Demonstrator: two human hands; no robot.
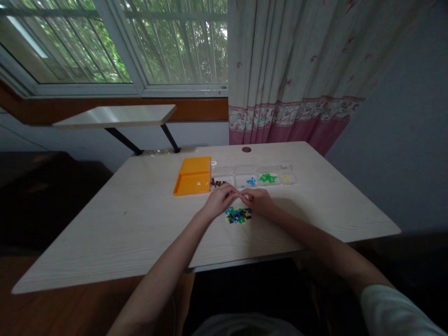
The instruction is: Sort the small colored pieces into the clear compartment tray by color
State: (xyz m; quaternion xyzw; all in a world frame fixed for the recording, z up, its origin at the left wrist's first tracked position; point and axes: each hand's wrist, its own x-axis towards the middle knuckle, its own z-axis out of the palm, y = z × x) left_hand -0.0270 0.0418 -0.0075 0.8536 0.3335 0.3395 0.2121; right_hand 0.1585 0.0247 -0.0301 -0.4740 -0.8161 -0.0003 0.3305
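My left hand and my right hand meet at the fingertips above the table. Both are closed in a pinch; whatever lies between the fingers is too small to make out. Just below them is a mixed pile of small blue, green, brown and yellow pieces. Behind my hands stand clear plastic trays with sorted pieces: brown pieces, blue pieces, green pieces and a few yellow pieces. To the left lies an open orange case with a few small white pieces in it.
The pale wooden table has a raised shelf on dark legs at its back left. A round hole is near the back edge. A curtain hangs behind, beside a barred window.
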